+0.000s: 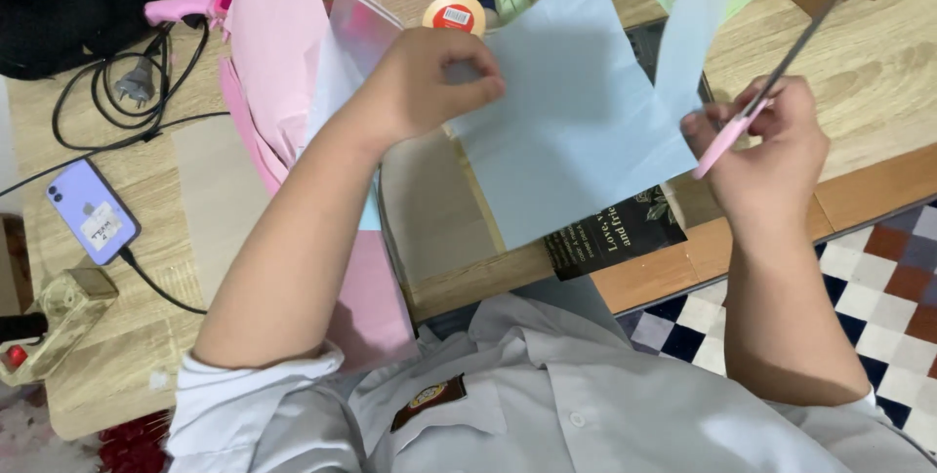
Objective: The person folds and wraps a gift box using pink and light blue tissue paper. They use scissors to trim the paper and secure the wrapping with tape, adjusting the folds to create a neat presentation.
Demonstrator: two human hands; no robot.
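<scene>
Left hand (429,87), fingers closed, pinches the pale blue paper sheet (576,122) at its 9 o'clock edge. Right hand (766,146), at 3 o'clock, fingers curled, grips pink-handled metal scissors (771,82).

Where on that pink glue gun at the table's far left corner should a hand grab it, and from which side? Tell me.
Grip the pink glue gun around its handle, probably coming from the near side. It lies flat on the wooden table, and its far end is hidden behind the pink paper. The black cord lies close by, so lift clear of it. Both the left hand and the right hand are occupied.
</scene>
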